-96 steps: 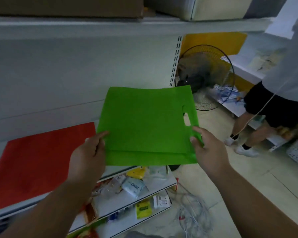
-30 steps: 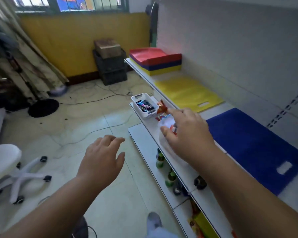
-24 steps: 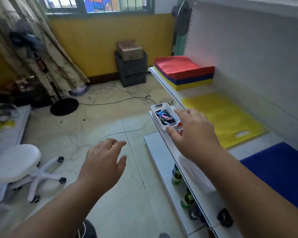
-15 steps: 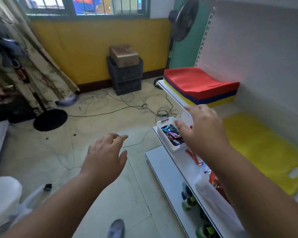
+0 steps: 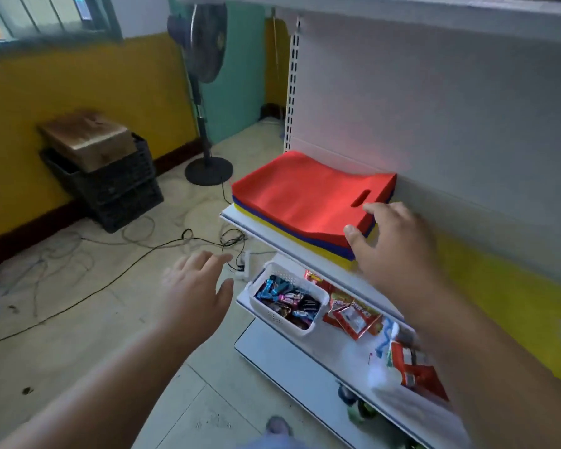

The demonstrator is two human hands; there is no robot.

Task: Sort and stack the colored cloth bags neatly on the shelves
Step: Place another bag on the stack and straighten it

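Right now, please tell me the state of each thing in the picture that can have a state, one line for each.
Stack of bags: piled on the shelf, red on top, blue and yellow under it.
Yellow bag: flat on the shelf, alone.
Right hand: open, at the stack's near corner.
Left hand: open, in the air, holds nothing.
White basket: upright, filled with small packets.
Fan: standing; blades look still.

Right hand (image 5: 399, 251) at bag stack (image 5: 305, 202)
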